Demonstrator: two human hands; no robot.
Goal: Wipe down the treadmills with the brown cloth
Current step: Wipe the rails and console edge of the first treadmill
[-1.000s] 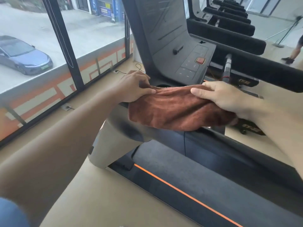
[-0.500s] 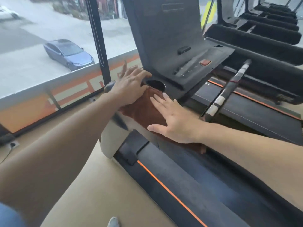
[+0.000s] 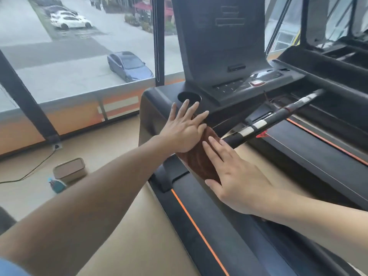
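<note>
The brown cloth (image 3: 201, 162) is draped over the left handrail of the black treadmill (image 3: 223, 232), just below its console (image 3: 221, 44). My left hand (image 3: 183, 128) lies flat with spread fingers on the cloth's upper end, fingertips reaching toward the cup holder (image 3: 189, 97). Lower down, my right hand (image 3: 235, 178) presses flat on the cloth with straight fingers. Most of the cloth is hidden under both hands.
A black bar with white bands (image 3: 268, 122) juts from the console toward me. More treadmills (image 3: 328, 62) stand to the right. On the tan floor at left sit a beige box (image 3: 69, 170), a teal bottle (image 3: 57, 185) and a cable (image 3: 29, 172). Windows (image 3: 79, 46) run along the left.
My head moved, so the treadmill now shows more from the side. Both hands went from gripping the cloth's ends to pressing flat, and they slid along the rail.
</note>
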